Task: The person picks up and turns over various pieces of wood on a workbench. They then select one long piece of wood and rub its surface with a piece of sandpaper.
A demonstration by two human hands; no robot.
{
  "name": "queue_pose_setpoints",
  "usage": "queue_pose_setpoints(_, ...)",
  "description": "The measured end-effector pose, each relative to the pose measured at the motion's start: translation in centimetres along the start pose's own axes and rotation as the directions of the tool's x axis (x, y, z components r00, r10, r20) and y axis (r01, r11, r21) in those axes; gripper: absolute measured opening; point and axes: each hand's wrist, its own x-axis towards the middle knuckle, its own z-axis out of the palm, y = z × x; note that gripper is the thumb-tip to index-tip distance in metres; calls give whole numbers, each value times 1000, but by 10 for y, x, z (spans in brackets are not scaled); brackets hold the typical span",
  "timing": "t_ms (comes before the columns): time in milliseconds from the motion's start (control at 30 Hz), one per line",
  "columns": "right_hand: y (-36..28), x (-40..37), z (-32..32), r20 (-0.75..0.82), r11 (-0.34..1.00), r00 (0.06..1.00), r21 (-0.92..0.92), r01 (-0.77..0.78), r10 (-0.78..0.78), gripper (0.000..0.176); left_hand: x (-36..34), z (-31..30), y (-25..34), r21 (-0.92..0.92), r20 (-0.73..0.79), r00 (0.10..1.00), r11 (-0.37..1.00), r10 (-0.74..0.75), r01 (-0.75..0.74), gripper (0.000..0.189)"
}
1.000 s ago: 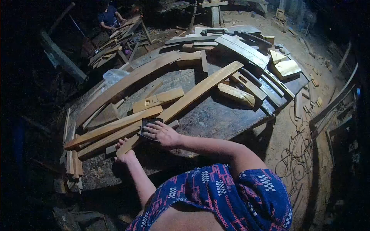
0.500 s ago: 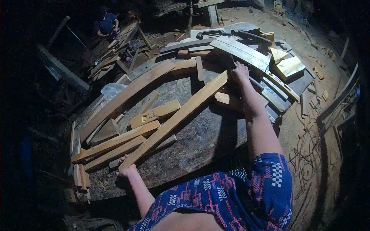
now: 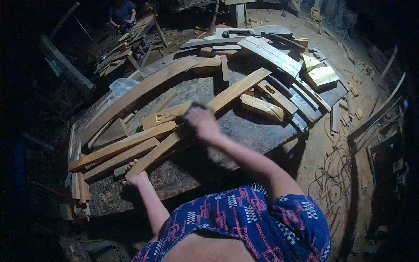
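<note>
A long wooden bar (image 3: 238, 91) lies slantwise across the dark workbench. Its near end is gripped by my left hand (image 3: 136, 173), with the fingers wrapped round it. Over the middle of the bar is my right hand (image 3: 205, 124), closed on a dark block (image 3: 195, 112) that is blurred by motion. The block hides part of the bar. Left of the bar lie a notched wooden piece (image 3: 168, 114) and more wooden bars (image 3: 124, 147).
A curved plank (image 3: 139, 91) and a plastic bag (image 3: 123, 85) are at the bench's left. Metal-grey boards (image 3: 270, 56), a clamp (image 3: 238, 32) and a cut block (image 3: 323, 76) lie at the back right. A person (image 3: 122, 15) sits at the far left. Cables (image 3: 334, 174) lie on the floor.
My right hand has moved from the bar's far end down and left to its middle, with the dark block in it. My left hand still holds the near end. The view has shifted slightly.
</note>
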Motion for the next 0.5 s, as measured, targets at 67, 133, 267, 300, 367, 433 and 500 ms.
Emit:
queue_pose_setpoints(67, -49, -10, 38, -28, 971, 974, 77, 227, -225, 55, -3, 2, -1, -14, 12, 1000, 1000, -2, 3, 79)
queue_pose_setpoints(133, -62, -16, 32, -97, 914, 918, 95, 394, -385, 52, -4, 4, -3, -19, -16, 1000, 1000, -2, 1, 80)
queue_pose_setpoints(267, 16, -8, 11, -45, 983, 983, 55, 178, -175, 53, -16, 12, -3, -11, -38, 999, 1000, 10, -10, 77)
queue_pose_setpoints(300, 48, -7, -10, -96, 994, 990, 28, 104, -100, 54, -20, 15, -3, -7, -40, 999, 1000, -2, 2, 76)
queue_pose_setpoints(367, 149, -4, -13, -147, 980, 987, -175, -95, 69, 67, -14, 11, -2, -12, -59, 998, 1000, -1, 1, 75)
queue_pose_setpoints(433, 188, -15, -46, -250, 953, 939, -129, -274, 236, 67, -2, 2, -2, -22, -14, 1000, 1000, -19, 19, 75)
queue_pose_setpoints(500, 195, -19, -46, -239, 895, 901, -181, -407, 361, 65, -6, 4, -2, -25, 17, 1000, 999, -21, 22, 75)
